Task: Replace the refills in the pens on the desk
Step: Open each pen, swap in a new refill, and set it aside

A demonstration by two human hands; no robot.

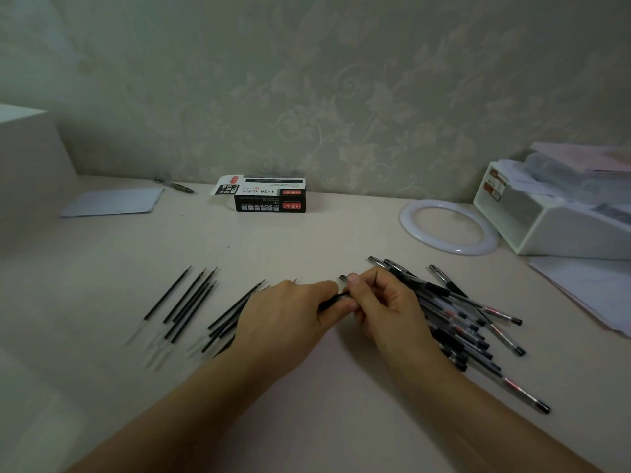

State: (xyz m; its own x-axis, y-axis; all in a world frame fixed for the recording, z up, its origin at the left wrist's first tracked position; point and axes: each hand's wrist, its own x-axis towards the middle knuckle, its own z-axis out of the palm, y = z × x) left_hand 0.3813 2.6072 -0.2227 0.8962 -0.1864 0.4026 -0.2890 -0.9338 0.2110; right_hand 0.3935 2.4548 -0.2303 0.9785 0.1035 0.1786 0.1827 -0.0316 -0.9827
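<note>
Pinching one thin black refill between them, left hand and right hand meet mid-worktop, its axis running crosswise.

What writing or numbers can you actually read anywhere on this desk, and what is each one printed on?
"1120": upside down on the top of the black-and-white box, and again sideways on its open flap.
Other print on the box: too small to read.
Labels on the white organizer: blurred, unreadable.
</note>
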